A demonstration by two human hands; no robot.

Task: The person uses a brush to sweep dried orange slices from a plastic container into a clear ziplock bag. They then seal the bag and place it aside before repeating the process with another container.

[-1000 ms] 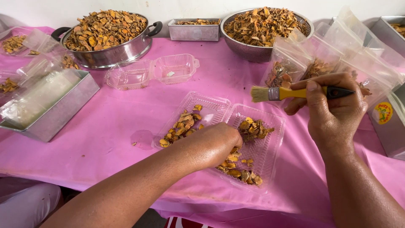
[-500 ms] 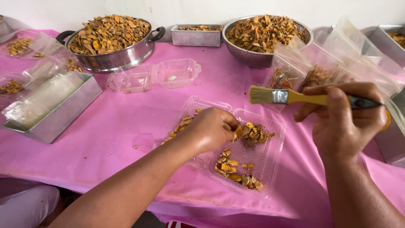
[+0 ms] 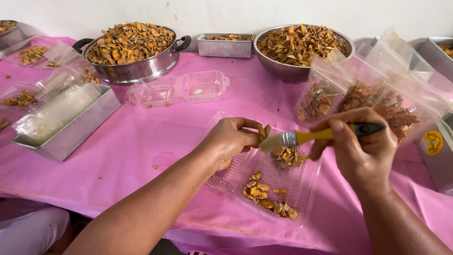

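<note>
Pink cloth covers the counter [image 3: 141,141] where a person works over an open clear clamshell tray [image 3: 278,189] of dried orange slices. The left hand [image 3: 231,141] pinches one slice [image 3: 263,132] just above the tray; the right hand [image 3: 363,151] has its grip closed around a yellow-handled brush [image 3: 302,138]. The brush lies nearly level, long axis left to right, bristles pointing left and touching the slice. Light strokes away from the fingers, with the slice pinched by its edge over the tray, would suit best.

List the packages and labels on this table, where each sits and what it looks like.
Open clear clamshell box: under both hands, dried orange-brown slices inside.
Empty clear clamshell box: centre, before the steel pot, hinged open.
Clear plastic pouches: right, upright row, brown slices inside.
Round label: far right, on a metal tin, yellow, red and green.
</note>
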